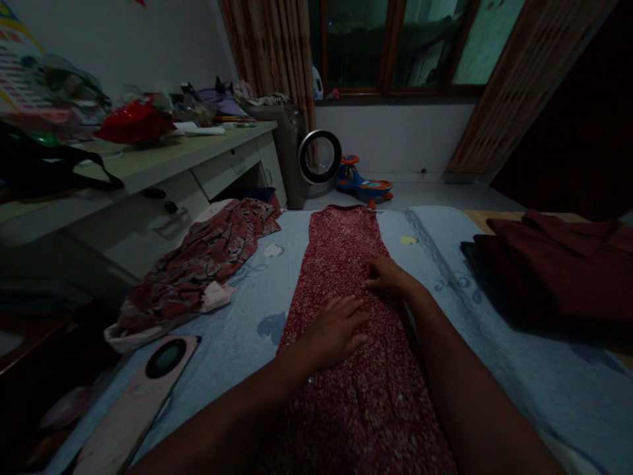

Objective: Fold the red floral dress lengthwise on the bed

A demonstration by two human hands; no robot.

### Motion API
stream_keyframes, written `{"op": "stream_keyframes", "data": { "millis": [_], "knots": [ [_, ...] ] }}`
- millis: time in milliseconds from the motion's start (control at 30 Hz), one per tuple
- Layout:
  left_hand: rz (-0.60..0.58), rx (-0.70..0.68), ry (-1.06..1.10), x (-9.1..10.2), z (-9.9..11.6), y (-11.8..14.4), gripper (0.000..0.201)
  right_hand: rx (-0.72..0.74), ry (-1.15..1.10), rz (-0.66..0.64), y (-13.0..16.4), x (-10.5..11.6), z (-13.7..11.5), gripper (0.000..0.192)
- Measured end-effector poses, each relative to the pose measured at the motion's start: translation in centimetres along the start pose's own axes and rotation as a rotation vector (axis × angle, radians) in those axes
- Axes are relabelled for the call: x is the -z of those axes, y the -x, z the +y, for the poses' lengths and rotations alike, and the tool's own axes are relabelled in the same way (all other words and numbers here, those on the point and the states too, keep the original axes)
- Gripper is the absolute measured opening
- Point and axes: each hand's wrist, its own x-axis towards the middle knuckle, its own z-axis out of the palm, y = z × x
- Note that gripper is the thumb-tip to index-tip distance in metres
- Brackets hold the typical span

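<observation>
A long red speckled garment (341,277) lies lengthwise on a light blue bed cover (247,316), its sides drawn into a narrow strip. My left hand (336,333) rests flat on the middle of it, fingers stretched out and slightly apart. Just beyond, at the garment's right side, my right hand (386,276) has its fingers curled into a pinch against the cloth. How much fabric is between those fingertips is hard to see. The garment's near end runs out of view between my forearms.
Left on the bed lie a crumpled patterned cloth (208,254) and a flat pinkish slab with a black disc (136,402). Folded dark red clothes (568,264) are stacked at right. A cluttered desk (237,142) borders the left; a blue ride-on toy (363,185) stands beyond the bed.
</observation>
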Motion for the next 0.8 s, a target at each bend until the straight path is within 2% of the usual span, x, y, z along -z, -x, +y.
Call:
{"op": "stream_keyframes", "data": {
  "millis": [267,400,467,567,633,700,800],
  "knots": [
    [0.010,-0.057,-0.058,0.2,0.1,0.1,0.038,-0.104,0.082,0.111,-0.3,-0.9,0.7,0.015],
    [0.016,-0.092,-0.048,0.6,0.3,0.0,0.034,-0.085,0.044,0.082,-0.1,-0.4,1.0,0.013],
    [0.016,-0.098,-0.036,0.7,0.4,-0.1,0.033,-0.076,0.028,0.036,0.2,0.0,1.0,0.025],
    [0.017,-0.097,-0.020,1.0,0.5,-0.1,0.031,-0.086,0.062,-0.022,0.6,0.5,0.6,0.056],
    [0.014,-0.098,-0.016,1.1,0.6,-0.2,0.029,-0.114,0.096,-0.050,0.8,0.6,0.2,0.070],
    [0.009,-0.101,-0.018,1.1,0.7,-0.2,0.028,-0.152,0.120,-0.061,0.9,0.5,-0.1,0.075],
    [0.004,-0.103,-0.028,1.0,0.7,-0.3,0.029,-0.169,0.123,-0.032,0.7,0.0,0.1,0.068]
  ]
}}
